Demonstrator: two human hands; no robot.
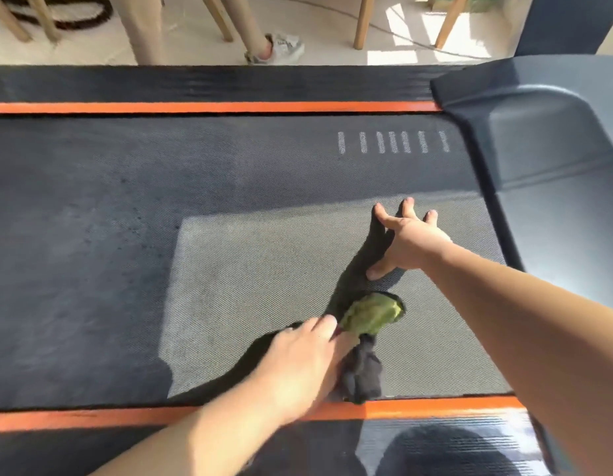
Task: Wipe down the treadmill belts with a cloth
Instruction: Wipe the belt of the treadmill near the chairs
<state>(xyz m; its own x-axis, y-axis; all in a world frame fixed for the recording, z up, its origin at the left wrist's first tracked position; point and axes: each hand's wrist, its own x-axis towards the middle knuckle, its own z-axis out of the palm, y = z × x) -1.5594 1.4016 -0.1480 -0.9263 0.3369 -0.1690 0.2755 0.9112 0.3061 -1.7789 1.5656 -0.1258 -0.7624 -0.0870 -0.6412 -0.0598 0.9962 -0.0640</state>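
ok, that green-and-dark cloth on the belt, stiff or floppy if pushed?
Likely floppy: the cloth lies crumpled in folds. Probably light, looking like thin fabric. It may bunch and drag rather than slide, since the belt looks coarsely textured.

The belt (229,201) is bounded behind by a far edge strip (195,107) and in front by a near edge strip (435,408). The motor cover (545,149) is set at its right end. 7 short marks (392,142) are laid in a row on the belt's far right part, just left of the cover. The right hand (408,242) is spread flat on the belt near the cover. The cloth (370,317) is held on the belt by the left hand (298,365), in front of the right hand and touching the near strip. Beyond the treadmill, chair legs (363,22), a shoe (281,48) and, far left, a coiled rope (75,15) are seen on the floor.
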